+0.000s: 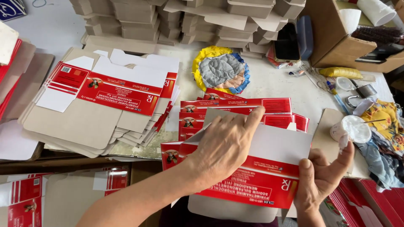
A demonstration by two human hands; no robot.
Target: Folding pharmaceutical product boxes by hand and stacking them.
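Carton blank (256, 176) — red and white, half folded — lies at the table's (277, 80) near edge. Left hand (225, 145) presses flat on it, fingers spread; right hand (322, 178) pinches its right edge, beside flattened cartons (235, 111).

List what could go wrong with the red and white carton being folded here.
The left hand presses the red and white flat carton atop loosely fanned red cartons; these might slide. The right hand sits close to the small white open tub, which an elbow swing may tip.
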